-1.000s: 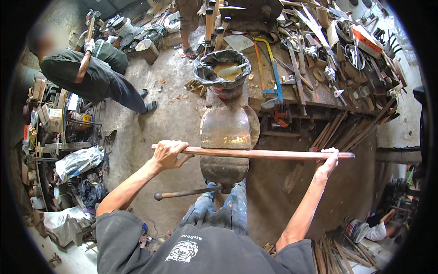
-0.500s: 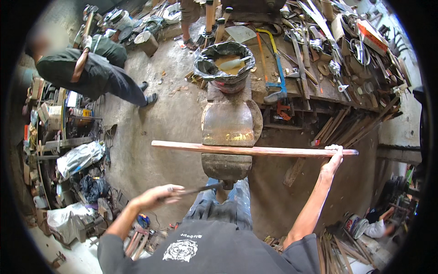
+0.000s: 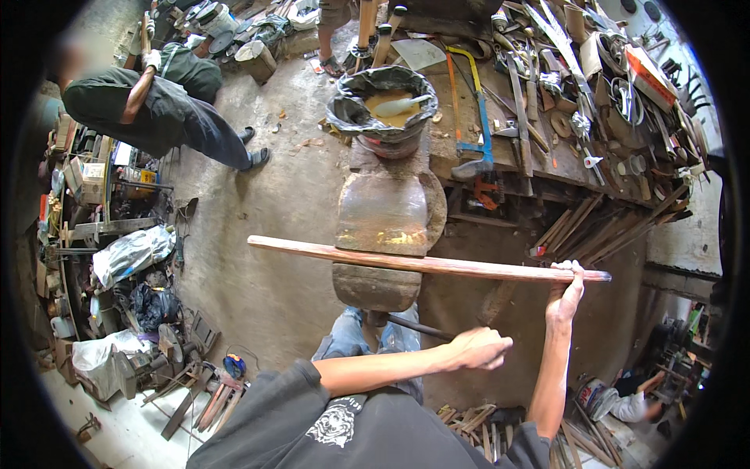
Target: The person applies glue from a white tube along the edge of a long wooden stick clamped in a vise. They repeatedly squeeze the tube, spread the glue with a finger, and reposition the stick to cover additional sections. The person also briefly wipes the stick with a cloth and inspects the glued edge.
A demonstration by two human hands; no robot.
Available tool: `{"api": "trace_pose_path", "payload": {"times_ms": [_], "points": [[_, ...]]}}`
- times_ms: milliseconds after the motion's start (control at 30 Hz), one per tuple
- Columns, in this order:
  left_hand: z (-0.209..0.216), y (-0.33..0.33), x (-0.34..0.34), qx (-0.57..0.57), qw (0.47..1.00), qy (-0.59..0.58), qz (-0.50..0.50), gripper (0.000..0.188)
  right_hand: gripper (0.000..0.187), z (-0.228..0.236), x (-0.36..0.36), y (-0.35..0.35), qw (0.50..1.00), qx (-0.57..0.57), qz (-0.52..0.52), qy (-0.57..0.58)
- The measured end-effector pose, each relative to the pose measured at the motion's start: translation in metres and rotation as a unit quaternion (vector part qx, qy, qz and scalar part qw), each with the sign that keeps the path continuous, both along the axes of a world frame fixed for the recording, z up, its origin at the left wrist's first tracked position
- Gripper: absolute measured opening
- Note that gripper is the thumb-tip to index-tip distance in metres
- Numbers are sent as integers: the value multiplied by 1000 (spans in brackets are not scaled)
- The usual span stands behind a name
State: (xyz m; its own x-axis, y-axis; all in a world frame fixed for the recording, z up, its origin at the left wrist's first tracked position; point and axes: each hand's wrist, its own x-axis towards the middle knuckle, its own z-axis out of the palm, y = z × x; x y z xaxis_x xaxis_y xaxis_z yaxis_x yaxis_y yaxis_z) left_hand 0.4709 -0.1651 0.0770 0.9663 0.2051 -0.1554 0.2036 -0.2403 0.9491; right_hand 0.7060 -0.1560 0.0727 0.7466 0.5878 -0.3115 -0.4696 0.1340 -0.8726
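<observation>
A long reddish-brown wooden stick (image 3: 484, 267) lies crosswise between the two jaws of a heavy bench vise (image 3: 383, 215), reaching out on both sides. Near the stick's right end, my right hand (image 3: 568, 291) is closed round it with the fingers on top. My left arm crosses in front of my body, and my left hand (image 3: 478, 349) is closed at the end of the dark vise handle (image 3: 418, 324). That bar runs from the screw below the front jaw to my fist; its far end is hidden in the hand.
Behind the vise stands a bucket lined with black plastic (image 3: 383, 125), holding murky brown liquid and a bottle. A hacksaw (image 3: 480, 117) lies on the cluttered bench (image 3: 500, 152) at right. A co-worker (image 3: 148, 109) bends at the far left. Scrap lines both sides.
My left hand has swung from the left of the vise across to the right, turning the handle with it. The stick slopes a little more down to the right; my right hand stays on it.
</observation>
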Motion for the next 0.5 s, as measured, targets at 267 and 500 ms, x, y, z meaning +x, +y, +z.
{"api": "trace_pose_path", "payload": {"times_ms": [267,500], "points": [[-180,-17,32,254,957,81,119,22,17,16,-8,-2,998,9,52,25],[-275,-32,12,258,927,227,148,12,23,19,-1,-7,990,59,84,99]]}}
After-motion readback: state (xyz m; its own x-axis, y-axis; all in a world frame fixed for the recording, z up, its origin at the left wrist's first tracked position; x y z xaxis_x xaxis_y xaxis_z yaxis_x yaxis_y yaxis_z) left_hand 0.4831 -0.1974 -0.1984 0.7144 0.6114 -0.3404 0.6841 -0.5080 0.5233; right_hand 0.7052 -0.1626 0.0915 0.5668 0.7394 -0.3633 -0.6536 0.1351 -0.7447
